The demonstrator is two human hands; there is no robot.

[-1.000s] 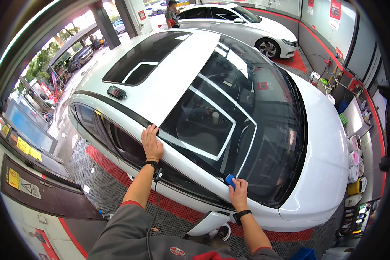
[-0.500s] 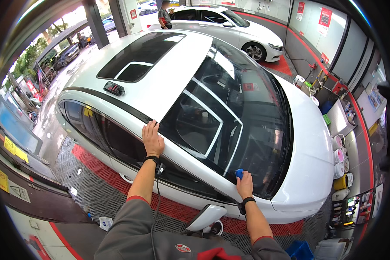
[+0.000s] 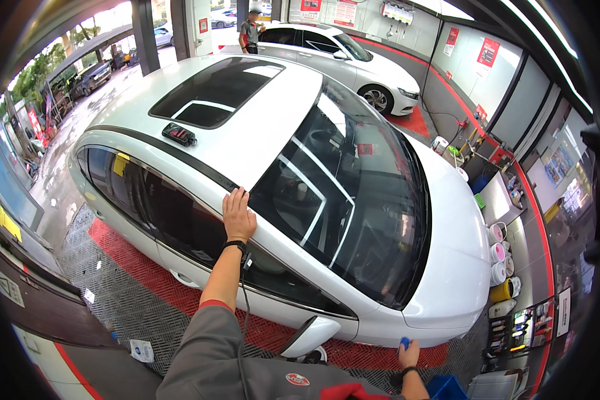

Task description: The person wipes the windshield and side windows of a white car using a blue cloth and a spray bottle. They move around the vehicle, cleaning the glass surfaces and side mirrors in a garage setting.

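Note:
My left hand (image 3: 239, 217) lies flat with its fingers stretched out on the roof edge of a white car (image 3: 457, 257), at the top of the windshield pillar. A dark cable runs along that wrist. My right hand (image 3: 411, 357) is closed around a small blue block (image 3: 405, 343), perhaps a sponge or pad, mostly hidden by the fingers. It is at the near side of the car, off the glass, by the front fender. The windshield (image 3: 380, 207) shows bright light reflections. A small black device (image 3: 179, 134) sits on the roof beside the sunroof (image 3: 210, 90).
The car's side mirror (image 3: 311, 335) juts out close to my body. A blue bin (image 3: 445, 387) stands at my lower right. Several buckets (image 3: 498, 253) line the right wall. Beyond are a second white car (image 3: 343, 60) and a standing person (image 3: 250, 32).
My right hand has come off the windshield's lower near corner and moved right and toward me, still holding the blue block. My left hand stays on the roof edge. The view has shifted slightly.

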